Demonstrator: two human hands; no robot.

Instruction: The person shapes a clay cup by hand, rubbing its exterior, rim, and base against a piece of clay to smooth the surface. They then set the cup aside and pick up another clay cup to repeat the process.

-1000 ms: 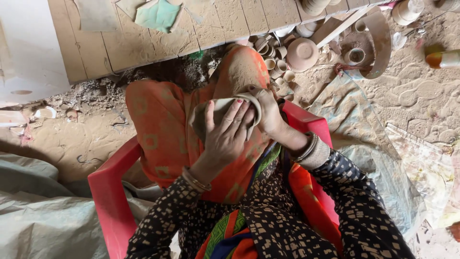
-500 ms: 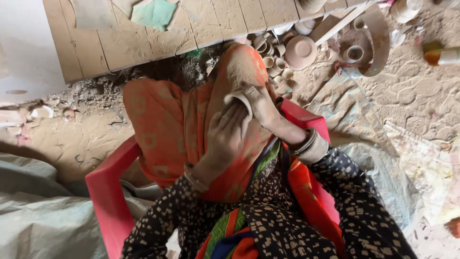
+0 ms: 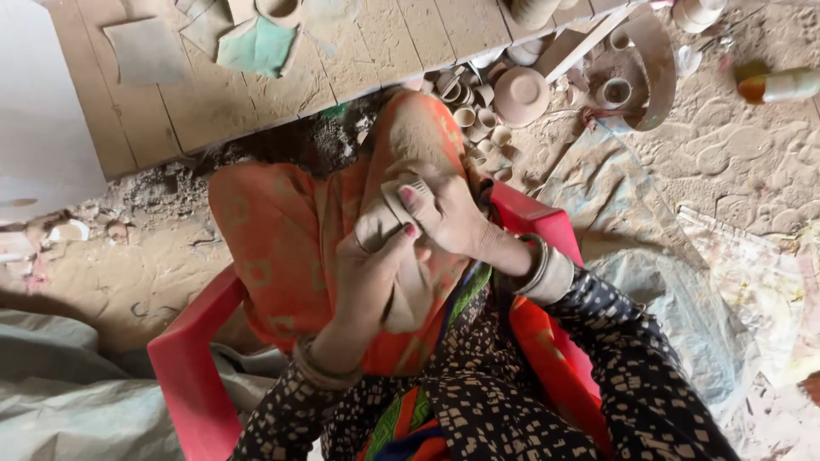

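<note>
Clay cup [image 3: 401, 205], small, pale and still raw-looking, sits over the lap, gripped between both hands above an orange cloth [image 3: 282, 256] that drapes the knees. Left hand [image 3: 376, 273] closes around its lower side, thumb and fingers wrapped on the wall, while the right hand [image 3: 453, 218] clamps the rim from the other side, fingertips curled over the edge; both hands are shut on the cup and touch each other across it. A dusty rag [image 3: 410, 290] seems to hang beneath the left palm, though whether it is a separate piece or a fold of the cloth I cannot tell. By the look of it, the step in hand is smoothing or wiping the cup's surface, about midway, since the piece is not set down with the others. Many more small cups [image 3: 474, 111] lie clustered on the sandy ground beside a wooden board [image 3: 384, 43], with a larger clay bowl [image 3: 521, 94] just next to them. The person sits on a red plastic chair [image 3: 184, 376]. A next move would call for turning the cup gently in the grip, with light pressure, since soft walls dent easily
</note>
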